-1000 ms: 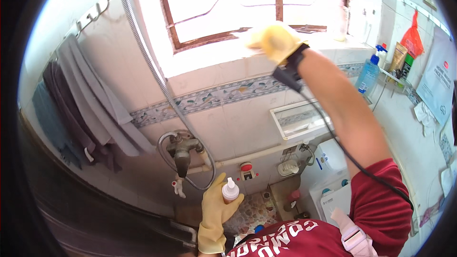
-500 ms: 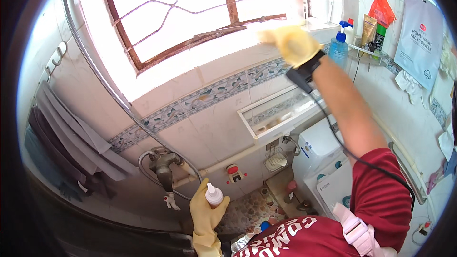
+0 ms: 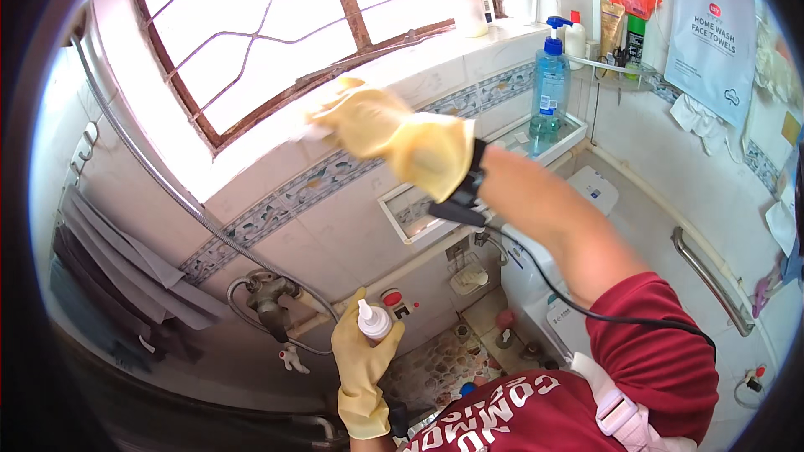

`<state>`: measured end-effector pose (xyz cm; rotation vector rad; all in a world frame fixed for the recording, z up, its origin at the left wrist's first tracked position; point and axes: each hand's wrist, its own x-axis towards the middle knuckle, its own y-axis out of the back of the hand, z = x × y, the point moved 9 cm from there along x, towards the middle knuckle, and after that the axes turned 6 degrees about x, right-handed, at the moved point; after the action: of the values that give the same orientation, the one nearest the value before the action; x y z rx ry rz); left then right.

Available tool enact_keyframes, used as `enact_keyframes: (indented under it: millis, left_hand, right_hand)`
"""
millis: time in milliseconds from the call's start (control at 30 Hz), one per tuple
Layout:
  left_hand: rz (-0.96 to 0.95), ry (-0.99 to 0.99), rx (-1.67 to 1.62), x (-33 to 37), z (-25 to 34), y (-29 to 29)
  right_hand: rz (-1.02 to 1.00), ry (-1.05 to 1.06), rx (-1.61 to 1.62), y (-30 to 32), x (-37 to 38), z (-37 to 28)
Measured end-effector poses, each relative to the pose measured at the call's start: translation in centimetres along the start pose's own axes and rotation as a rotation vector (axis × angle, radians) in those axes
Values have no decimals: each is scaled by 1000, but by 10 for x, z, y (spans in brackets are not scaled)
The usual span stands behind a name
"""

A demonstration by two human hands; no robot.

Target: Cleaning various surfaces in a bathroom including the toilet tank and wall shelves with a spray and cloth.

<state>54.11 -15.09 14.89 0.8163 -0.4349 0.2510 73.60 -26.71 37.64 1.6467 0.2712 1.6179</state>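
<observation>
My left hand (image 3: 358, 364), in a yellow rubber glove, is closed round a small bottle (image 3: 374, 322) with a white nozzle top. It holds the bottle upright, low in the view, beside the wall tap. My right hand (image 3: 373, 125), gloved the same way and blurred by motion, is stretched out by the window sill (image 3: 276, 121). Its fingers look bent together around a pale, smeared thing (image 3: 318, 129) whose kind I cannot make out. A dark strap (image 3: 463, 190) with a black cable sits round the right wrist.
A metal shower hose (image 3: 155, 176) runs down to the wall tap (image 3: 270, 301). Grey towels (image 3: 134, 251) hang at the left. Several bottles stand on the sill, and a blue pump bottle (image 3: 548, 88) stands on the glass shelf (image 3: 402, 209). A metal grab bar (image 3: 712, 280) is at the right.
My right hand has swept left along the sill, away from the bottles, and lower. The view has shifted to the right. My left hand still holds the small bottle.
</observation>
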Motion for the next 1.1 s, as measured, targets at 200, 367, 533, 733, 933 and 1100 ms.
enact_keyframes:
  millis: [200,367,533,733,933,1100]
  left_hand:
    - [45,312,-108,-33,-21,18]
    - [38,347,-243,-9,18,28]
    - [122,256,-375,47,41,19]
    - [131,-4,-464,143,77,-18]
    - [153,-41,83,186,77,-57]
    - [168,108,194,176,71,-62]
  right_hand:
    - [-149,-633,-333,91,-119,191]
    - [2,-596,-509,106,-137,205]
    - [-249,-598,-394,78,-109,144]
    - [-237,-508,-393,81,-112,157]
    - [-185,-564,-439,83,-113,149]
    - [-222,-610,-470,79,-114,149]
